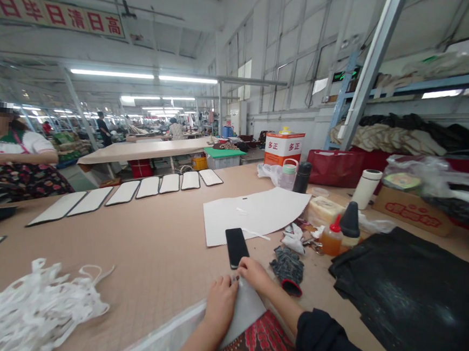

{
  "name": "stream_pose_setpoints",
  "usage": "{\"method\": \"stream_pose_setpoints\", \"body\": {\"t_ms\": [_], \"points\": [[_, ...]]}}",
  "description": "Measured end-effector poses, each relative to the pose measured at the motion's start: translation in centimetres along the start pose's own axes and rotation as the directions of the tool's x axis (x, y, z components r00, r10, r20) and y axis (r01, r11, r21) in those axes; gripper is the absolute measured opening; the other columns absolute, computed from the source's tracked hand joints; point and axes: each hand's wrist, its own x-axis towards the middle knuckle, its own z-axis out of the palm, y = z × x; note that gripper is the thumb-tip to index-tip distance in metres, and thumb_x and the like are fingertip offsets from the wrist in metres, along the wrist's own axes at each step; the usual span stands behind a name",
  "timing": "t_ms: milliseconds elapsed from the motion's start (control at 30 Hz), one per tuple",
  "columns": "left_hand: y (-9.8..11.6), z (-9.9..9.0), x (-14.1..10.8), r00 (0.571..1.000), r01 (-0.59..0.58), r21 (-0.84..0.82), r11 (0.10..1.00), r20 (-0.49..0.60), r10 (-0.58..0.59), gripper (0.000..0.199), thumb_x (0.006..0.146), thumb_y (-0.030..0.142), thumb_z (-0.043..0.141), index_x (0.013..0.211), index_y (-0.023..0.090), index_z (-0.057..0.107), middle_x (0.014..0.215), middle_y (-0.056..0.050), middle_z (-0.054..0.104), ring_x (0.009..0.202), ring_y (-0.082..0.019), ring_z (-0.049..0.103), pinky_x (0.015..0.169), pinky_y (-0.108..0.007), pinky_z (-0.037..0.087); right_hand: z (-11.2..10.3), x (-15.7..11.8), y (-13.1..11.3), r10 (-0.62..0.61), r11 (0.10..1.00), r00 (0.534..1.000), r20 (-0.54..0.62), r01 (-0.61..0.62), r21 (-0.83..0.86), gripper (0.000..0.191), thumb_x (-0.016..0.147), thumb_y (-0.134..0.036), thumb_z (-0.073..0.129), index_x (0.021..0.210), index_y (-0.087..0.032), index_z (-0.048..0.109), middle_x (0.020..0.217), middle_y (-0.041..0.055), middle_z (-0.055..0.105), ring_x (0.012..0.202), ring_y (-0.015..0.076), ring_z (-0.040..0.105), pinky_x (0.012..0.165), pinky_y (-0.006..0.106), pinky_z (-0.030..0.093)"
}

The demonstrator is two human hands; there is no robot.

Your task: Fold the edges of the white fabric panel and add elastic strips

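Observation:
My left hand [222, 299] and my right hand [254, 273] meet at the table's near edge. Between them they pinch the top end of a light grey sheet [248, 305], whose lower part lies over a brown and red patterned cloth [264, 343] at my lap. The fingertips partly cover a small dark spot. Just beyond my fingers lies a black phone [237, 247], overlapping a large white curved panel [251, 212]. A grey knitted glove [288, 266] with a red cuff lies right of my right hand.
White strips [33, 303] are heaped at left. White dark-edged panels [148, 187] form a row behind. Black sheets [407, 297], a red-capped glue bottle [332, 237] and a white flask [366, 189] stand or lie at right. A co-worker [21, 153] is at far left.

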Motion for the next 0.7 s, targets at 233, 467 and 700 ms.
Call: {"method": "stream_pose_setpoints", "body": {"t_ms": [233,467,700], "points": [[-1.1,0.5,-0.1,0.979,0.201,-0.241,0.950,0.010,-0.205,0.020,0.083,0.018,0.041,0.093,0.016,0.058,0.097,-0.005,0.055,0.094,-0.016,0.049,0.082,-0.026,0.035,1.2,-3.1,0.2,-0.281,0.954,0.959,-0.040,0.283,0.096,0.029,0.079,-0.007,0.037,0.092,-0.014,0.062,0.095,0.0062,0.059,0.095,0.0177,0.049,0.085,0.026,0.037],[-1.2,0.3,-1.4,0.999,-0.046,0.022,0.999,-0.002,0.046,0.025,0.085,0.009,0.036,0.099,0.016,0.056,0.100,-0.007,0.054,0.093,-0.020,0.048,0.080,-0.032,0.039,0.6,-4.7,-1.3,-0.392,0.911,0.918,0.055,0.396,-0.113,0.026,0.084,-0.011,0.036,0.089,-0.014,0.061,0.095,0.0072,0.057,0.095,0.0191,0.048,0.084,0.027,0.037],[-3.9,-1.0,-3.5,0.997,0.057,-0.120,0.991,0.055,-0.051,0.021,0.085,0.016,0.039,0.089,0.018,0.060,0.094,-0.005,0.056,0.092,-0.018,0.049,0.081,-0.027,0.038,-0.4,-5.2,-1.8,-0.366,0.909,0.923,0.118,0.382,-0.168,0.028,0.084,-0.012,0.034,0.094,-0.016,0.060,0.099,0.0068,0.057,0.097,0.0190,0.048,0.081,0.026,0.038]]}}
